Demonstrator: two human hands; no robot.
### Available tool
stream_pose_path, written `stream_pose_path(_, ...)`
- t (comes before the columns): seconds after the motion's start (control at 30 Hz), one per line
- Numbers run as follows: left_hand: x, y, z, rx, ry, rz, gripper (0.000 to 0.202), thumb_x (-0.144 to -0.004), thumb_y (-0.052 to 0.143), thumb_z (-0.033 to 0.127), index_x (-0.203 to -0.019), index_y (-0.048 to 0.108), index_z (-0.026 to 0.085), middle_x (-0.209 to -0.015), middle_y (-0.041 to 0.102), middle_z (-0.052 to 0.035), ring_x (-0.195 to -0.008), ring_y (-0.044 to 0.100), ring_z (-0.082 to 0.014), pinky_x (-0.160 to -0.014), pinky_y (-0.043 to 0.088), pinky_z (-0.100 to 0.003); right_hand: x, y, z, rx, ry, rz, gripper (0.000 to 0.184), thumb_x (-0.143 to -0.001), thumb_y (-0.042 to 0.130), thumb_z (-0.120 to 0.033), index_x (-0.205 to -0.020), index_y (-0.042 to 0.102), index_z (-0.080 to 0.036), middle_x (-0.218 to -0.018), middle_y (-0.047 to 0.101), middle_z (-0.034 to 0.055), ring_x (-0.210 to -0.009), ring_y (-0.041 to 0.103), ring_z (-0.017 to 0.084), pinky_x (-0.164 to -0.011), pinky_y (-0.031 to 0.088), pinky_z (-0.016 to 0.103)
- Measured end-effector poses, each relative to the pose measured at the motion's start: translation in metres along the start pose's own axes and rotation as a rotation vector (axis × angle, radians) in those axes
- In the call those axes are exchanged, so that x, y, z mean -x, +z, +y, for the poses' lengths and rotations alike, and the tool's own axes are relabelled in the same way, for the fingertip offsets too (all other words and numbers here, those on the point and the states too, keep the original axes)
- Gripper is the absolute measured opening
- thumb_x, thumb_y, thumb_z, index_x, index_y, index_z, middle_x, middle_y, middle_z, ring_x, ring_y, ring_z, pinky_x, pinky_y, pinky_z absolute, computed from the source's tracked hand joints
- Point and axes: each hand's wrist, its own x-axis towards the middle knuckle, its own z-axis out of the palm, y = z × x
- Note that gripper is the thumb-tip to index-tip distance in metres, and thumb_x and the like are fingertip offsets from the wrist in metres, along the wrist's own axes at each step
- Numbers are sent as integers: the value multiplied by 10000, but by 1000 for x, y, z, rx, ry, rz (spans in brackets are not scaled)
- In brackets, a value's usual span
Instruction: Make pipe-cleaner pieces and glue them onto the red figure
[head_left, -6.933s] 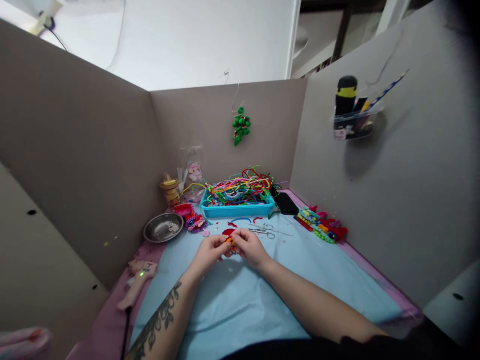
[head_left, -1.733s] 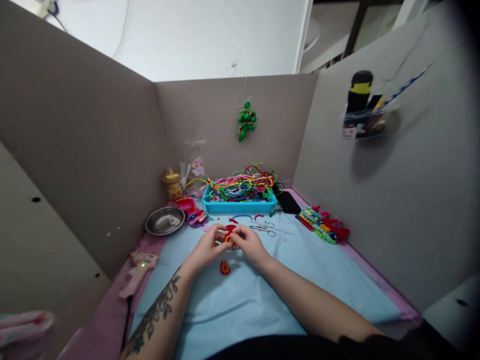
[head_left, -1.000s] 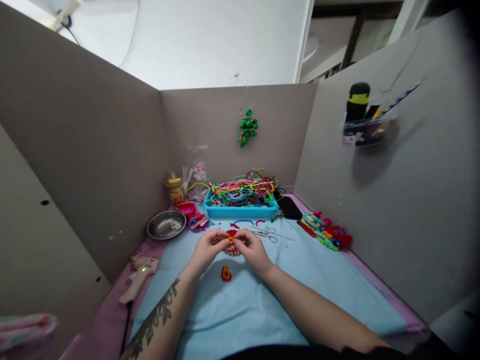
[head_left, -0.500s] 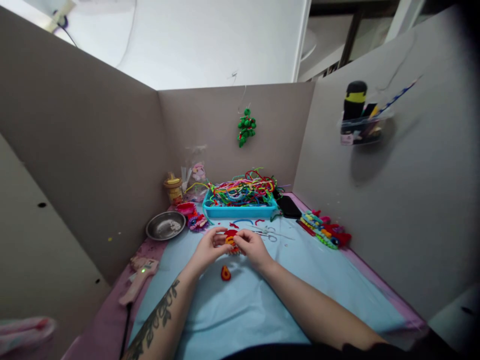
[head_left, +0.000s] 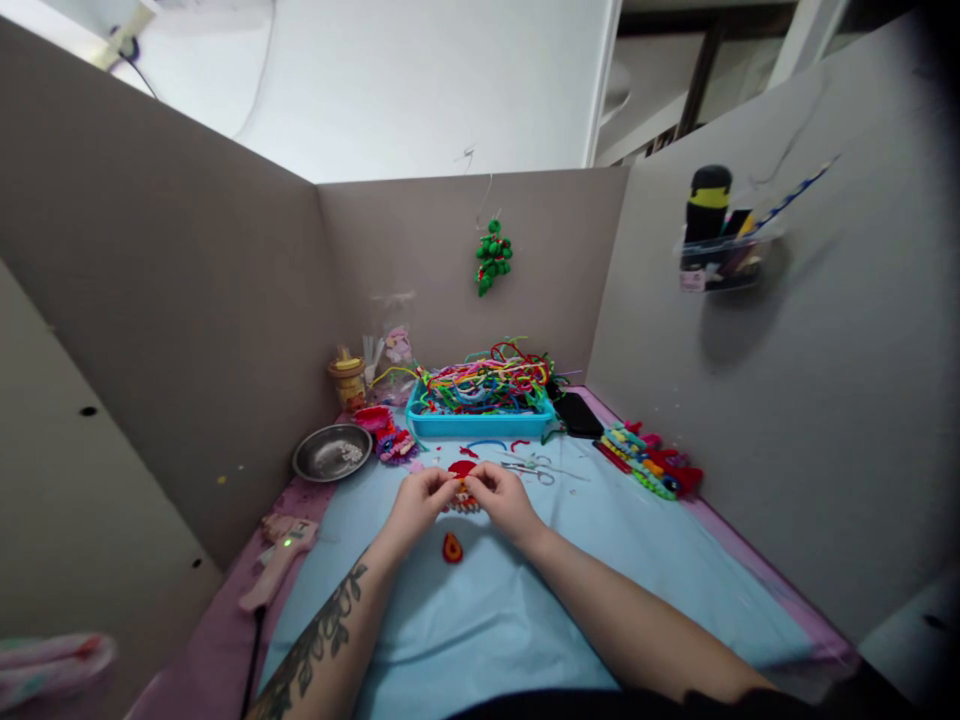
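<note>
Between my two hands is a small red, orange and white craft piece, made of what looks like fuzzy pipe cleaner. My left hand pinches its left side between thumb and forefinger. From the right, my right hand grips it the same way, and the fingers cover its middle. A red part shows above the fingertips and a pale fringe below them. Closer to me, a red and orange teardrop-shaped piece lies on the blue cloth. Scissors lie just beyond my right hand.
A blue tray heaped with colourful pipe cleaners stands at the back. On the left are a metal bowl and a pink glue gun with a green light. Colourful finished pieces and a black phone lie on the right.
My left hand's fingers have closed in from a looser, spread hold to a pinch on the craft piece. My right hand stays almost in place.
</note>
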Motion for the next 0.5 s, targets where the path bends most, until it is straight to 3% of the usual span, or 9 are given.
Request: stream_pose_path(0.5, 4, 10, 6, -133, 83, 127, 258, -781, 512, 364, -654, 594, 156, -566, 587, -1, -543, 510, -134, -531, 383, -234, -2, 3, 1, 353, -200, 144, 193, -781, 463, -218, -591, 484, -189, -576, 493, -15, -578, 454, 132, -560, 332, 244)
